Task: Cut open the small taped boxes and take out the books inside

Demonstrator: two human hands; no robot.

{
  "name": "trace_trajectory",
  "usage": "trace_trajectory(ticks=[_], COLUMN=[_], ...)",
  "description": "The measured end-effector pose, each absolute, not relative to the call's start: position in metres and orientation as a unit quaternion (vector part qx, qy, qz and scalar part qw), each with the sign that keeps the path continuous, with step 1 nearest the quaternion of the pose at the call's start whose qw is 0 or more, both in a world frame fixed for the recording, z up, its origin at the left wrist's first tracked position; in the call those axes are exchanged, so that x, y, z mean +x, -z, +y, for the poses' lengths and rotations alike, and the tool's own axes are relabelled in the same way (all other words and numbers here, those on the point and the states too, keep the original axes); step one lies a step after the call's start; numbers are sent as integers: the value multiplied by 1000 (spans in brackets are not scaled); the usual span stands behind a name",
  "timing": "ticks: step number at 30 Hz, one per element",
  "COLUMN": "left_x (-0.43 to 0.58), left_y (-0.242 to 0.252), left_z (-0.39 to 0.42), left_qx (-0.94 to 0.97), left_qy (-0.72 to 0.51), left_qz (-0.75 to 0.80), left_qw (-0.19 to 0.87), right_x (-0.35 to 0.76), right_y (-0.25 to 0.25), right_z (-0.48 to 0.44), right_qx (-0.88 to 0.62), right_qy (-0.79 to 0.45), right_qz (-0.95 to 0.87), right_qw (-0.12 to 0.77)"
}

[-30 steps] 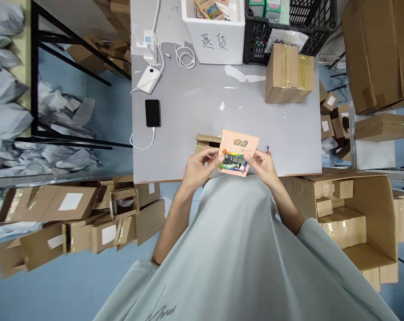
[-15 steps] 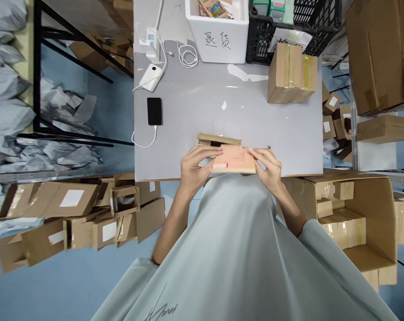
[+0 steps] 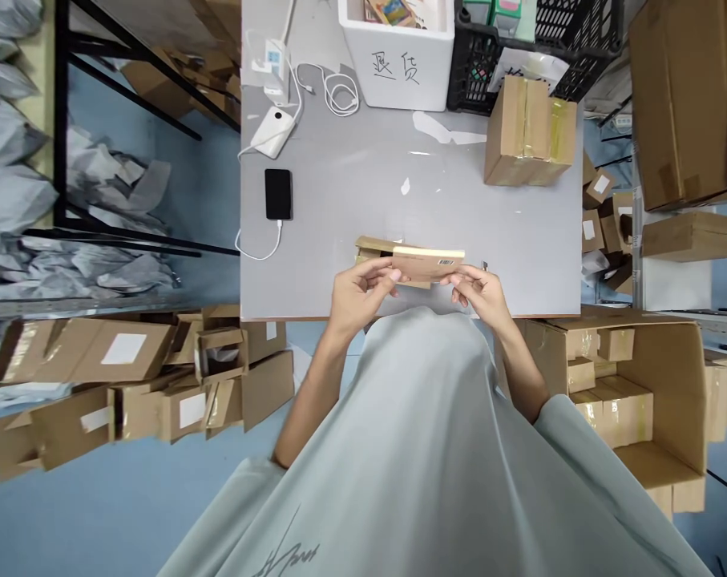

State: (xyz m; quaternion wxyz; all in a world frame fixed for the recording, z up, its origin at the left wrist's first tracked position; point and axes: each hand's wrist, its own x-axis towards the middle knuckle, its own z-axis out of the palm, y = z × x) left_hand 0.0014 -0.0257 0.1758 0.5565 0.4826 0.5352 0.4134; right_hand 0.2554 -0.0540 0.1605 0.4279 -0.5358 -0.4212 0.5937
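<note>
Book (image 3: 424, 265) — held by left fingers (image 3: 370, 268) and right fingers (image 3: 474, 275).

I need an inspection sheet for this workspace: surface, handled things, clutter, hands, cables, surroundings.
Surface: grey table with white scraps.
Handled things: book, barcode showing; cardboard box behind it, partly hidden.
Clutter: taped cartons, white bin and black crate toward the far side.
Hands: left hand and right hand hold the book's opposite ends.
Cables: white cable joined to a black device; another lies coiled.
Surroundings: cardboard boxes both sides; grey parcels left.
</note>
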Motion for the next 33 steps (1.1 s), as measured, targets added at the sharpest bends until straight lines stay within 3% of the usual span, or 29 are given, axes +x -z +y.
trace_trajectory(ticks=[11,19,23,26,33], left_x=[0,-3,-1,4,-17], left_y=[-170,-153,-155,-158,-169], left_z=[-26,-35,-37,-39,-40], left_qx=[454,390,385,410,581], left_qy=[-408,-422,-445,-463,-429], left_qz=[579,589,619,630,539], left_qw=[540,568,520,470,433], right_x=[247,229,214,189,125], right_y=[-142,-128,-136,-149,-155], right_z=[-53,-50,-49,-51,-50], right_qx=[-536,-581,-609,-620,-611], right_qy=[-620,-530,-451,-411,-491], right_qz=[-401,-425,-480,-506,-386], right_qw=[410,448,442,435,486])
